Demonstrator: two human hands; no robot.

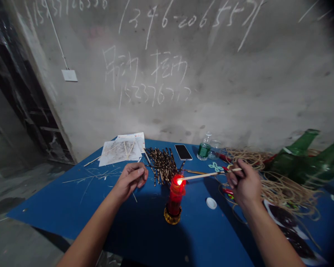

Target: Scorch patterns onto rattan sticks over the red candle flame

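Observation:
My right hand (243,182) grips a thin pale bamboo stick (206,175), and the stick's far end sits in the flame of a red candle (175,196). That candle stands in a gold-coloured holder (172,216) on the blue table (47,207). My left hand (130,180) rests loosely curled just left of a heap of scorched, dark-banded sticks (161,165), with nothing visible in its fingers. Its fingertips are close to the heap. Thin loose splinters lie on the table to the left of this hand.
Papers (121,151) lie at the table's far left, beside a smartphone (183,152). A plastic bottle with green liquid (203,147) stands behind my right hand. Green glass bottles (300,159) and tangled pale fibre strands (284,191) fill the right side. A chalk-marked concrete wall (225,100) rises behind.

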